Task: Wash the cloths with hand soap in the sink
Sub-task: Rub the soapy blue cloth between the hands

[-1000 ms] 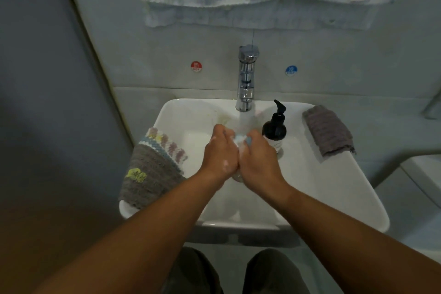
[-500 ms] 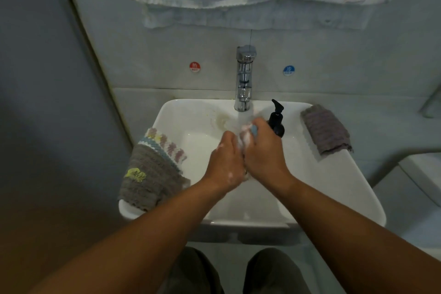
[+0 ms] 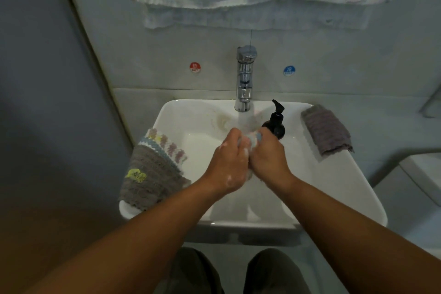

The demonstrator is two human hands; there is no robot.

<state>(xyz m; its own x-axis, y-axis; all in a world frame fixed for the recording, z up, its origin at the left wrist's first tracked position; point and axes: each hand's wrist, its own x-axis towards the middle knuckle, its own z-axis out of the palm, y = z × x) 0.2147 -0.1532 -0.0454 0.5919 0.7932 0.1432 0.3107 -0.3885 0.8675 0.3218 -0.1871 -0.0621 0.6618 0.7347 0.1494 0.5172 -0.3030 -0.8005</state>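
both hands at frame centre, over the sink [image 3: 329,188]: left hand [image 3: 229,164] and right hand [image 3: 268,159] each clench the small soapy cloth [image 3: 251,139] between them, below the tap [image 3: 244,79]. soap bottle [image 3: 276,122] just right.

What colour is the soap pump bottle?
The soap bottle is black, clearest in the head view.

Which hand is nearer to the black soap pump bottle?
Right. The right hand sits just in front of the soap bottle, overlapping its base in view. The left hand lies farther left, across the small cloth that both hands grip.
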